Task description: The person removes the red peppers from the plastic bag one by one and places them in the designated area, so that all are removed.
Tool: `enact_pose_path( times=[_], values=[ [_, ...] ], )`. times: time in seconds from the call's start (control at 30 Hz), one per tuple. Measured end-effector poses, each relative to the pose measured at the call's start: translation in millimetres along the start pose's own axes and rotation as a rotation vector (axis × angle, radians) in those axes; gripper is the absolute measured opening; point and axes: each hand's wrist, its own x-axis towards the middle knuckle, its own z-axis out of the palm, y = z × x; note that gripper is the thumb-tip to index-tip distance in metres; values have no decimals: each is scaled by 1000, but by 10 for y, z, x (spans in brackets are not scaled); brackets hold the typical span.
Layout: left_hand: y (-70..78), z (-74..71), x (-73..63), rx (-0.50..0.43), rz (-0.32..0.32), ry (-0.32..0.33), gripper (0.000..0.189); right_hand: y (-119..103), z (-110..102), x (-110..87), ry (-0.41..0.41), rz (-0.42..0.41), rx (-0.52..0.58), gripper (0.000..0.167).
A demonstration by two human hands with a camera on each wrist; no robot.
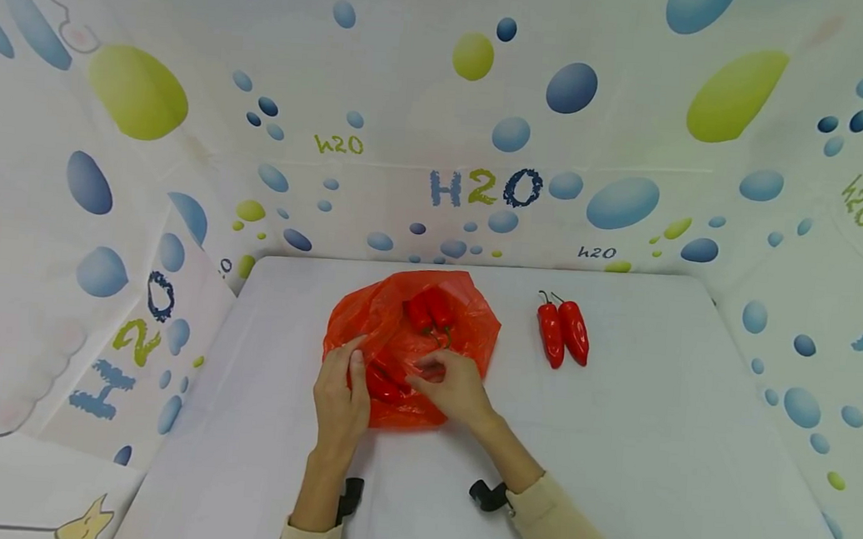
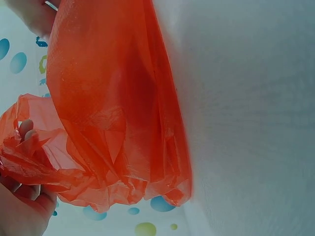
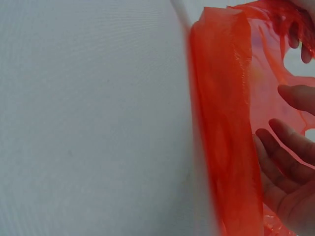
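A thin red plastic bag (image 1: 476, 331) lies spread with its mouth up. Inside, two red peppers (image 1: 440, 306) with green stems are at the far side, and more red peppers (image 1: 382, 383) lie nearer, partly covered by the film. My left hand (image 1: 340, 397) grips the bag's left edge; in the left wrist view its fingers (image 2: 27, 130) curl round the crumpled film. Over the bag's near right part is my right hand (image 1: 461, 388). The right wrist view shows its fingers (image 3: 283, 157) apart from the thumb, with nothing between them.
Two long red peppers (image 1: 562, 333) with thin stems lie side by side on the white table (image 1: 652, 452), right of the bag. Behind and beside the table hangs a white sheet (image 1: 415, 76) printed with blue and green drops. Black wrist cameras (image 1: 488, 496) sit at both cuffs.
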Motion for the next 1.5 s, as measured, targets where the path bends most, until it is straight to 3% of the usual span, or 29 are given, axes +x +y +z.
enact_pose_path(
  times=[0.83,1.5],
  values=[
    [23,13,10,-10,6,11,29,100,281,111,-69,60,-105,49],
    [20,23,4,-10,14,18,28,124,342,146,-72,47,-127,38]
  ],
)
